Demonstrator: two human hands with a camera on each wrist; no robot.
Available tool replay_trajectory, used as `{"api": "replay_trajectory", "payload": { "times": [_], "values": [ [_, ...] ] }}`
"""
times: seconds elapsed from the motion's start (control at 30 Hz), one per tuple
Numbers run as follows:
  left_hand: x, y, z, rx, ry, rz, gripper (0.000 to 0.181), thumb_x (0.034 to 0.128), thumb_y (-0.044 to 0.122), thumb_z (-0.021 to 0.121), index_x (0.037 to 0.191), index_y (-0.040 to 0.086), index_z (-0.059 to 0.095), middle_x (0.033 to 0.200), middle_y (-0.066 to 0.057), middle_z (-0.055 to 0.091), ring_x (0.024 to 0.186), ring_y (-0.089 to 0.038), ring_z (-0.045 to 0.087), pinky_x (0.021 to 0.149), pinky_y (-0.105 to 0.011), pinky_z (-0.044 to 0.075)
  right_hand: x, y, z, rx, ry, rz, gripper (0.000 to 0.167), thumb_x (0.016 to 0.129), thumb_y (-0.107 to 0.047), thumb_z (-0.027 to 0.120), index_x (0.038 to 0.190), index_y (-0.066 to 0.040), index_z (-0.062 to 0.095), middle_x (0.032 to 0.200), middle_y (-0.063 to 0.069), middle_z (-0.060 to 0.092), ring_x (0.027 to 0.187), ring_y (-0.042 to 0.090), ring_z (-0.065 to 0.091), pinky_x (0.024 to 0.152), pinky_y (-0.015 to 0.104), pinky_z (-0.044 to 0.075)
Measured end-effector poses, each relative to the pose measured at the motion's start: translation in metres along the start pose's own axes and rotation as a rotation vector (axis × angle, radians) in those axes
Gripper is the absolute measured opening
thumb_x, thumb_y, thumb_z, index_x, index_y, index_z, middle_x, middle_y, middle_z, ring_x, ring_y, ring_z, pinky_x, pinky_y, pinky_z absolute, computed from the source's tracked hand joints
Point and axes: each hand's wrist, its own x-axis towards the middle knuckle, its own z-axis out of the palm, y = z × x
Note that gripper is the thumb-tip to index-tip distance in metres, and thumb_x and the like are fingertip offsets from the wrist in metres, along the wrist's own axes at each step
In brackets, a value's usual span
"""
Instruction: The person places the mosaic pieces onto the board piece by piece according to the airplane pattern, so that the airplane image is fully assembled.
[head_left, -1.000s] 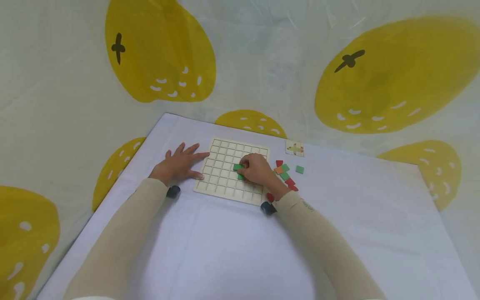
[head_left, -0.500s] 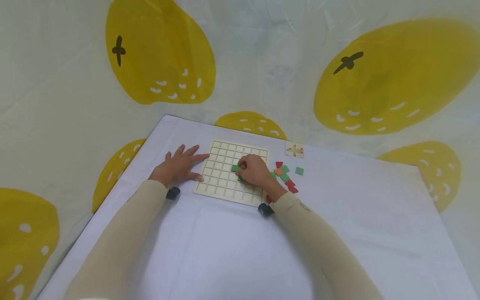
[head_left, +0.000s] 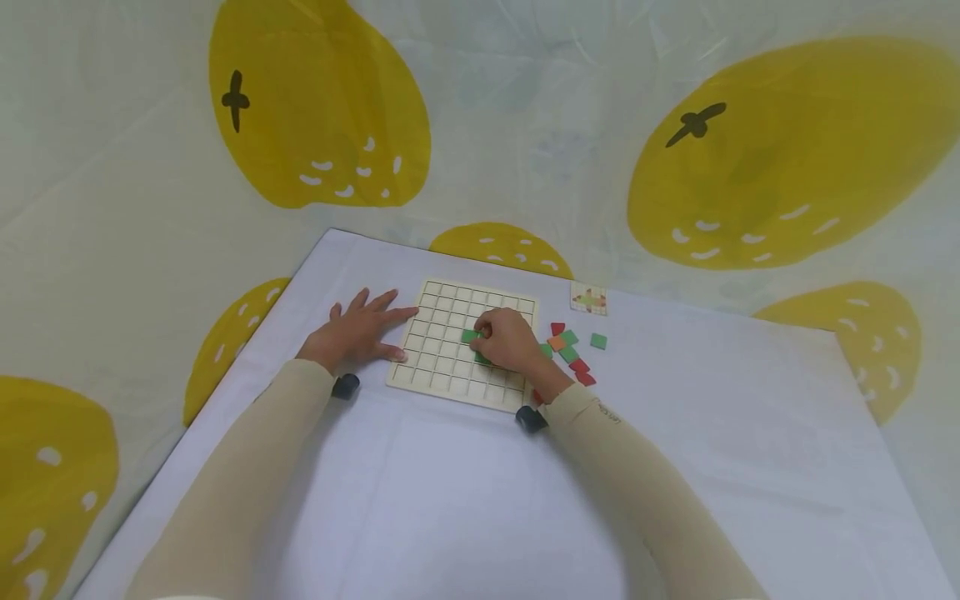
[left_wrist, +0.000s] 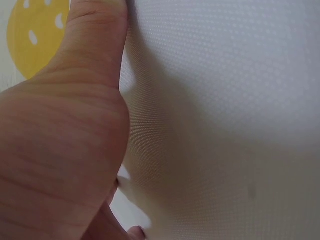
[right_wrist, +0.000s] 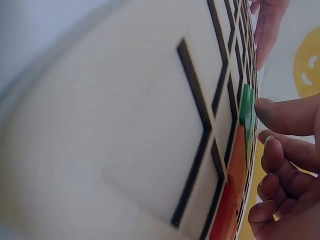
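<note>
By board [head_left: 442, 367], sleeve [head_left: 654, 487] with apparent lettering [head_left: 610, 413]

The white-clothed table [head_left: 420, 492] extends before me. Directly on it lie a flat, pale gridded board [head_left: 431, 358]; at the board's 3 o'clock, a cluster of red, green and orange tiles [head_left: 569, 354], a separate green tile [head_left: 598, 341] beyond; at 2 o'clock, a small picture card [head_left: 588, 298].

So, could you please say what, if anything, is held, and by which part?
The left hand holds nothing. The right hand is by a green tile, at its right side; whether it pinches it cannot be told.
</note>
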Motion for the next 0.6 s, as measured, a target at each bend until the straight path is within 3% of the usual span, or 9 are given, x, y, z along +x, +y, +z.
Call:
{"api": "replay_trajectory", "payload": {
  "times": [0.27, 0.6],
  "values": [
    [0.000, 0.002, 0.001, -0.001, 0.000, 0.000, 0.092, 0.0854, 0.068, 0.071, 0.161, 0.055, 0.021, 0.179, 0.000, 0.004, 0.162, -0.049, -0.001, 0.121, -0.081, 0.009, -0.007, 0.022, -0.013, 0.043, 0.057, -0.003, 0.023, 0.093, -0.017, 0.074, 0.113, -0.007, 0.079, 0.088, 0.007, 0.066, 0.083, 0.021, 0.056, 0.072, 0.030, 0.046],
    [-0.002, 0.000, -0.002, -0.021, -0.022, 0.030, 0.091, 0.0873, 0.070, 0.067, 0.163, 0.052, 0.020, 0.179, -0.003, 0.003, 0.161, -0.051, -0.003, 0.120, -0.083, 0.007, -0.026, 0.055, -0.045, 0.065, 0.071, 0.171, 0.025, 0.094, -0.017, 0.074, 0.118, -0.010, 0.078, 0.097, 0.010, 0.065, 0.092, 0.025, 0.055, 0.072, 0.032, 0.046]
  ]
}}
